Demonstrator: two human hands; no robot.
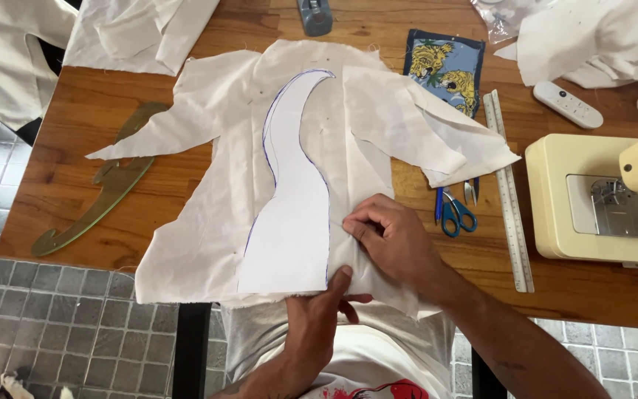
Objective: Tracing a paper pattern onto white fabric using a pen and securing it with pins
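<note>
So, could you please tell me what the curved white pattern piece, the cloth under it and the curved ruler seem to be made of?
Pattern piece: probably paper, smooth and flat with crisp edges. Cloth: looks like unbleached woven cotton, matte, creased, frayed edges. Curved ruler: likely translucent greenish plastic; wood grain shows through.

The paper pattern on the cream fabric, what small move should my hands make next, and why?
Probably keep the left hand pressing the cream fabric at the near edge and smooth outward with the right hand. The fabric looks bunched under those fingers, right beside the paper pattern, whose outline is already traced in blue.
</note>
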